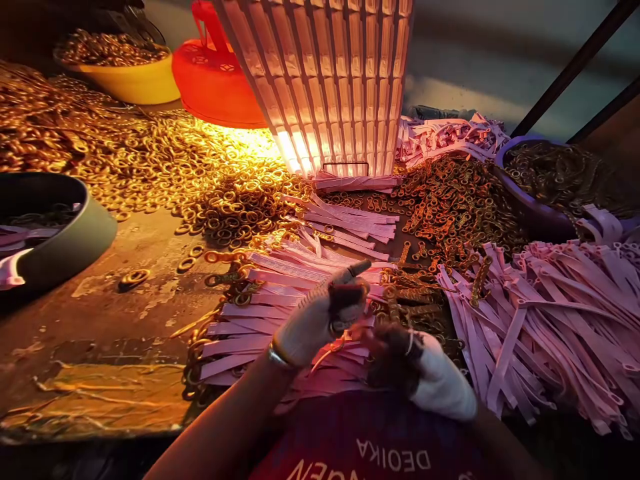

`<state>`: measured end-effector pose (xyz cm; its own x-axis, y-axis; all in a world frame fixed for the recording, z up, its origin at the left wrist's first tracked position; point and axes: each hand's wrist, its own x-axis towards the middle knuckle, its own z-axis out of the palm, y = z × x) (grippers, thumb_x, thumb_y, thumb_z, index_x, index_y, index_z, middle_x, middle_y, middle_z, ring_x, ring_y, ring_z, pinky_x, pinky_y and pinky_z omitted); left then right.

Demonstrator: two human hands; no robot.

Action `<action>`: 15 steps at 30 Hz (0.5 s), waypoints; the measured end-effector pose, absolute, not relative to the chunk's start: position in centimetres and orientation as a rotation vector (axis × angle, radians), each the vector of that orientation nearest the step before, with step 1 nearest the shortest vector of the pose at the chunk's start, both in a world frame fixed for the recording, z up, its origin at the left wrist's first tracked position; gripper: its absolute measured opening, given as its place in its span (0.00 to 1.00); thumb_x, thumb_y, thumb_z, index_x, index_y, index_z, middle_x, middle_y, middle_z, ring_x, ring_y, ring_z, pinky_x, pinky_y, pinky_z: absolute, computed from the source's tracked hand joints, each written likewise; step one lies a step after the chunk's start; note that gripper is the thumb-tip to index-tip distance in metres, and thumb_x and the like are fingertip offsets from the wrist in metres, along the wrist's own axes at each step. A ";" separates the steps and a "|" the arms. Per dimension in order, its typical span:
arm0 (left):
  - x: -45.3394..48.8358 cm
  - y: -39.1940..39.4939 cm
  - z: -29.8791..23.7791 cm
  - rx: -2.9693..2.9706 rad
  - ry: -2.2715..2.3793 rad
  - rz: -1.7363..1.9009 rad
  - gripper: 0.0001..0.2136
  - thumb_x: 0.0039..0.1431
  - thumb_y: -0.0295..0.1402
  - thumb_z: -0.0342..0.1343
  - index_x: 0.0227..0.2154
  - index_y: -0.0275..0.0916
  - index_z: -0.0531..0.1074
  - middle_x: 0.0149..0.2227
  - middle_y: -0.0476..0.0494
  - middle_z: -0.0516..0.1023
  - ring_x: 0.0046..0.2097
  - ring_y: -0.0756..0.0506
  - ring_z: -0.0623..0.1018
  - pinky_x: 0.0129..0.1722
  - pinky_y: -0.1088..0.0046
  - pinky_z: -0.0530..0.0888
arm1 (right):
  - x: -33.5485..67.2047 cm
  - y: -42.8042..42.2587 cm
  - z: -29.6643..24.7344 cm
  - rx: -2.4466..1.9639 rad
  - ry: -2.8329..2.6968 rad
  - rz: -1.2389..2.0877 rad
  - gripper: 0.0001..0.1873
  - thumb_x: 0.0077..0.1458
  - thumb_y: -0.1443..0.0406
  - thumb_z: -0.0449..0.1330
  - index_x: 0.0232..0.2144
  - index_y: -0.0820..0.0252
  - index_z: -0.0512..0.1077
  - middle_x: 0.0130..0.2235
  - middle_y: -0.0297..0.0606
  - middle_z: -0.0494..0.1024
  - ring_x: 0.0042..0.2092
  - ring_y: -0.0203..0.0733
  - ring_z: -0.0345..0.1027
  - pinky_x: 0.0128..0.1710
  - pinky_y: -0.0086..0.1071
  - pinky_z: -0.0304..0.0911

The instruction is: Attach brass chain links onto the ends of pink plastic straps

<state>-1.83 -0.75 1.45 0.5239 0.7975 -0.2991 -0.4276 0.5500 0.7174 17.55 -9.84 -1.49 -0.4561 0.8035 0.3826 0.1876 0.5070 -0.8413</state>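
My left hand (317, 313), in a pale glove with dark coverings on the fingers, is closed, its index finger pointing up and right. Just right of it, my right hand (425, 367) has a white wrap and dark, blurred fingers drawn together towards the left hand's fingertips. Whatever the fingers pinch is too small and smeared to make out. Beneath both hands lies a layered row of pink straps (240, 330), with gold rings (193, 373) at their left ends. Gold-coloured metal clasps (423, 317) show at the right ends, close to my right hand.
Loose gold rings (240, 207) are heaped behind, under a red lamp (215, 83). A ribbed plastic panel (340, 87) stands upright. Clasps (450, 200) and more pink straps (550, 320) pile up right. Around them stand yellow (140, 80), grey-green (95, 227) and purple (530, 207) basins.
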 end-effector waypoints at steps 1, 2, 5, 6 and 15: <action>-1.9 -0.9 1.5 0.688 0.719 0.790 0.25 0.54 0.30 0.63 0.56 0.40 0.69 0.27 0.54 0.66 0.20 0.58 0.56 0.16 0.83 0.51 | 17.7 -9.8 -1.5 -0.884 -1.777 1.045 0.25 0.64 0.66 0.55 0.62 0.53 0.64 0.37 0.36 0.77 0.33 0.37 0.73 0.34 0.29 0.72; -2.0 -1.2 1.7 0.758 0.778 0.801 0.21 0.55 0.31 0.63 0.53 0.39 0.71 0.25 0.55 0.65 0.19 0.58 0.57 0.17 0.83 0.52 | 17.9 -9.7 -1.5 -0.952 -1.634 1.122 0.25 0.64 0.65 0.57 0.62 0.51 0.64 0.40 0.36 0.78 0.36 0.38 0.74 0.37 0.30 0.74; -2.0 -2.2 2.3 0.918 0.952 0.885 0.10 0.54 0.32 0.64 0.38 0.36 0.73 0.22 0.54 0.68 0.19 0.57 0.60 0.17 0.82 0.55 | 18.4 -9.2 -1.0 -1.097 -1.404 1.160 0.22 0.62 0.59 0.61 0.58 0.50 0.69 0.45 0.37 0.79 0.43 0.42 0.76 0.45 0.36 0.75; -1.9 -2.5 2.5 0.953 0.994 0.905 0.08 0.53 0.31 0.64 0.34 0.36 0.72 0.23 0.53 0.69 0.19 0.57 0.61 0.18 0.82 0.57 | 18.5 -9.1 -0.7 -1.124 -1.408 1.132 0.21 0.63 0.58 0.61 0.57 0.50 0.70 0.46 0.37 0.79 0.45 0.43 0.75 0.46 0.37 0.75; -2.0 -4.4 3.0 0.952 0.936 0.850 0.09 0.53 0.32 0.63 0.35 0.38 0.69 0.22 0.55 0.68 0.20 0.56 0.62 0.17 0.82 0.58 | 18.4 -7.8 1.4 -1.224 -1.894 0.435 0.27 0.53 0.75 0.53 0.54 0.53 0.71 0.43 0.38 0.79 0.43 0.44 0.74 0.45 0.37 0.71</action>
